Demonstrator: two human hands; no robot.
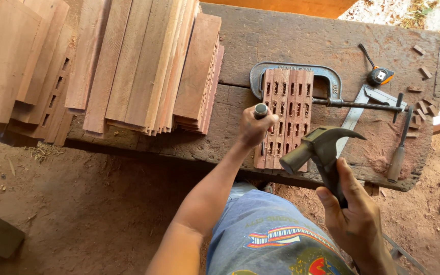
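My left hand (253, 127) grips a chisel (260, 110) with a metal-capped handle, its blade set down against the left side of a bundle of reddish wooden slats (287, 109) cut with rows of small slots. A grey C-clamp (301, 76) squeezes the slats together on the dark workbench (291, 40). My right hand (355, 214) holds a claw hammer (322, 147) by its dark handle, raised above the near end of the slats, head pointing left.
Stacks of reddish planks (143, 66) and slotted boards (21, 71) cover the bench's left half. To the right lie a metal square (355, 114), a second chisel (398, 153), an orange tape measure (380, 75) and small wood offcuts (421, 104). Bare dirt floor lies below.
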